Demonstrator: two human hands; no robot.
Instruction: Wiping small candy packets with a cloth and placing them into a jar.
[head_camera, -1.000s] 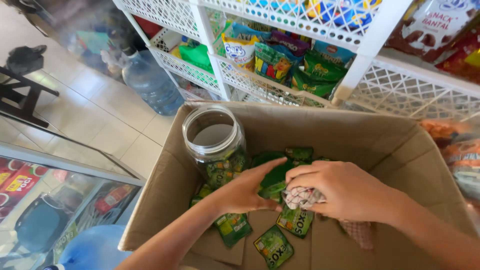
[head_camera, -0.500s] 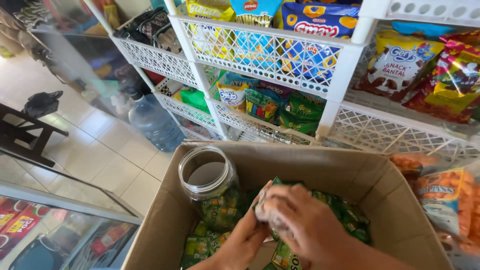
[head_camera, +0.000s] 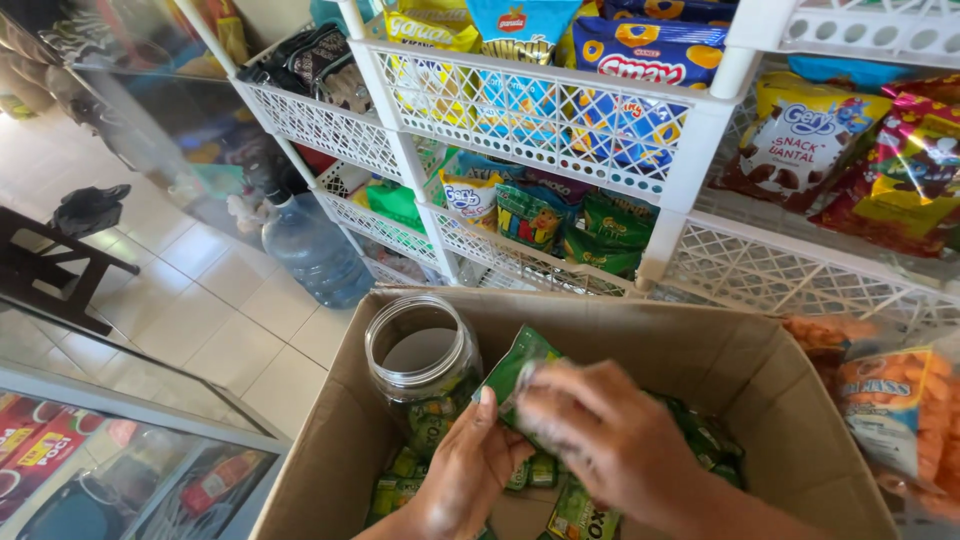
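Over the box (head_camera: 330, 450), both hands meet on a green packet (head_camera: 518, 372). The right hand (head_camera: 600, 435) is closed around its right side, fingers curled over the foil, blurred in the frame. The left hand (head_camera: 470, 465) comes up from below, its thumb pressed to the packet's lower left corner, so the packet is pinched between the two and lifted clear of the heap. It sits tilted, its top corner just beside the rim of the jar (head_camera: 420, 355).

That jar is clear plastic, lidless, standing upright in the box's left rear corner; a few green packets show through its lower wall, the upper part looks bare. More packets (head_camera: 560, 500) of the same kind lie loose across the box floor under the wrists.

By my judgement, the step in hand is moving sachets from the heap into the jar, and it is early, with most of them still in the box. The next move seems to call for tipping this packet over the jar's mouth and letting go, narrow edge first, since the opening is not much wider than the packet.

Behind the box stands a white lattice rack (head_camera: 690, 160) stocked with snack bags; a water bottle (head_camera: 315, 250) rests on the tiled floor to the left.
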